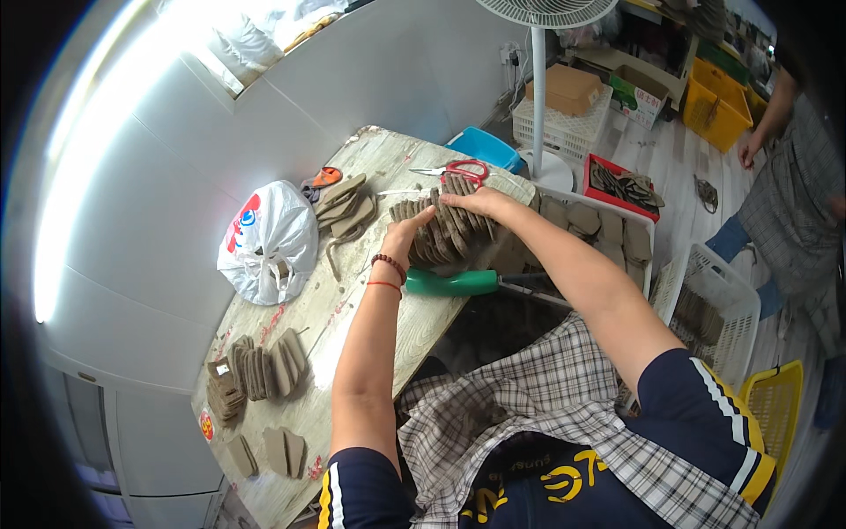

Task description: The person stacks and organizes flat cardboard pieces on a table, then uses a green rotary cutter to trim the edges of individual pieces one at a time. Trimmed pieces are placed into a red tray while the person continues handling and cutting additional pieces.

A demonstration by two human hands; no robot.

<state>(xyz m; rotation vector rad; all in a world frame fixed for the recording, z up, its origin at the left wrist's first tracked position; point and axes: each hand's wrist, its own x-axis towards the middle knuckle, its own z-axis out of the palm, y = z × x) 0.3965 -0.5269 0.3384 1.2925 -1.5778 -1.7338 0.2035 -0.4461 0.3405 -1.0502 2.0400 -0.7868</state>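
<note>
Between my two hands is a thick row of flat, rounded grey-brown pieces (445, 234), standing on edge near the table's right end. My left hand (410, 231) is closed against the row's left side. From the other side my right hand (476, 202) grips it, thumb toward the left hand; some fingers of both hands are hidden. Just beyond the row lie red-handled scissors (465, 170). A tool with a thick green handle (451, 283) rests on the near side. More flat pieces (348, 207) are heaped to the left of the hands.
A knotted white plastic bag (282, 234) and several piles of pieces (256, 370) occupy the table's left side. At right are a white crate of pieces (652, 251), a red box (617, 185) and a fan stand (539, 106). Another person's hand (749, 152) shows farther right.
</note>
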